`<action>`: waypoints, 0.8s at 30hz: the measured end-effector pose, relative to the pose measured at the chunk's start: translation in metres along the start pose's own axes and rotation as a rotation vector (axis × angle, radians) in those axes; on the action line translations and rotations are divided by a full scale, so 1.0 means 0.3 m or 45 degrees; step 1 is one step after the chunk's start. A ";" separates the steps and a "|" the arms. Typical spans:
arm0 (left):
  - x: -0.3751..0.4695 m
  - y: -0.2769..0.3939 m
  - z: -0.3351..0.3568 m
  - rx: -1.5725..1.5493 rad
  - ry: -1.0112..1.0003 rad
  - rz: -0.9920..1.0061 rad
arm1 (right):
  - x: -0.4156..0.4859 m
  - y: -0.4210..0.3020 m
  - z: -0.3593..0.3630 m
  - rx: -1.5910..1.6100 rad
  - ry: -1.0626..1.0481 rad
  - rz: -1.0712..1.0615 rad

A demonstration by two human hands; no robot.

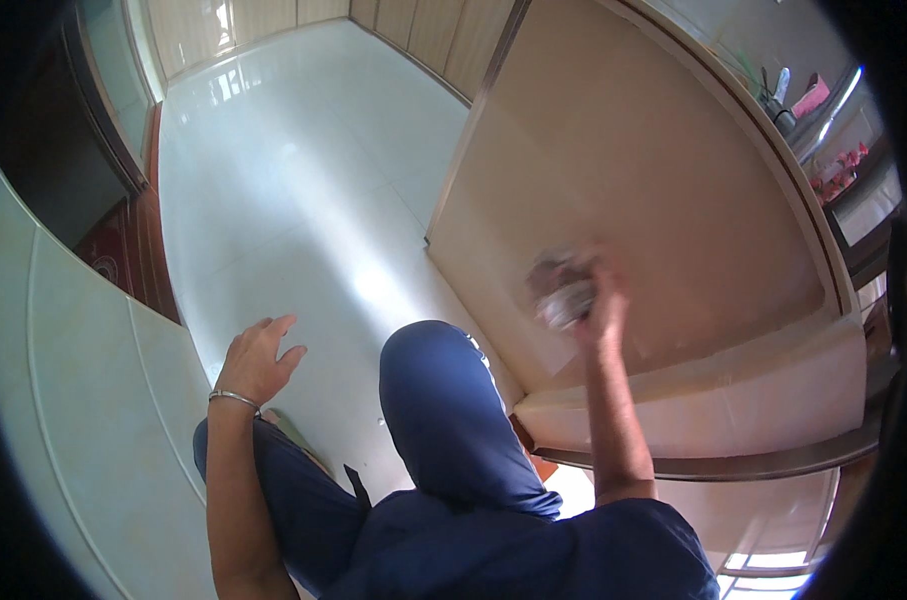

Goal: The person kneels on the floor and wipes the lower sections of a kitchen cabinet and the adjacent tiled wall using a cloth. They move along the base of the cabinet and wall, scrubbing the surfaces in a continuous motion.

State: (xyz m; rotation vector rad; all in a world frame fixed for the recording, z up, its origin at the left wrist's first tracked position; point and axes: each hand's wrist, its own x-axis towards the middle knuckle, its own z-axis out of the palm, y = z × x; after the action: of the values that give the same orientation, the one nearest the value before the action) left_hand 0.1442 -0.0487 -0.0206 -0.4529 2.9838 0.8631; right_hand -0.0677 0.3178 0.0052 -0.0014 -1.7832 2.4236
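My right hand [607, 296] is shut on a crumpled, greyish wad [566, 300], perhaps a cloth; motion blur hides its details. The wad lies against or just in front of a smooth beige panel [648, 187]. Over the pale floor at the left, my left hand [258, 364] hangs with its fingers apart and holds nothing. A metal bracelet [233, 397] circles that wrist. Between the two hands rises my bent knee in dark blue trousers [446, 405].
Glossy pale floor tiles [311, 165] stretch ahead to light wooden panels [416, 37]. A pale tiled wall [85, 337] stands close at the left, beside a dark doorway. Pink flowers [840, 172] and small utensils [782, 86] are beyond the panel's right edge.
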 end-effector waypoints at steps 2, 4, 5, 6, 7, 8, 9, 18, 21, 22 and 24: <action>0.002 0.004 0.002 -0.003 -0.001 0.008 | 0.027 -0.141 0.018 -0.352 0.095 -0.567; 0.012 0.008 0.002 -0.003 0.008 0.028 | 0.078 -0.265 0.037 -0.948 0.133 -1.275; 0.017 0.007 0.002 -0.012 0.005 0.030 | 0.115 -0.306 0.057 -1.344 0.182 -1.609; 0.022 0.008 0.001 -0.020 0.002 0.031 | 0.157 -0.318 0.087 -1.552 0.170 -1.716; 0.026 0.009 0.002 -0.026 0.001 0.031 | 0.203 -0.321 0.115 -1.786 0.172 -1.776; 0.029 0.010 0.002 -0.030 0.008 0.036 | 0.245 -0.312 0.136 -2.020 0.171 -1.828; 0.033 0.010 0.005 -0.032 0.012 0.038 | 0.283 -0.280 0.149 -2.060 0.033 -1.848; 0.019 -0.004 0.013 0.009 -0.011 -0.054 | 0.288 0.574 -0.181 -2.611 -1.109 -1.567; 0.003 -0.017 0.006 0.061 0.038 -0.003 | 0.117 0.725 -0.492 -2.837 -1.553 -1.336; 0.001 -0.021 0.005 0.083 0.055 0.034 | 0.060 0.744 -0.592 -2.888 -1.721 -1.085; -0.005 -0.026 0.000 0.040 0.014 -0.028 | -0.056 0.737 -0.771 -2.813 -1.822 -0.959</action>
State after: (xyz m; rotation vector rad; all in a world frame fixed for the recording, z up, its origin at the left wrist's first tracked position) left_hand 0.1479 -0.0548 -0.0245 -0.4899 2.9920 0.8129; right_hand -0.0561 0.4713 -0.2758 1.7089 -2.5977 -1.0687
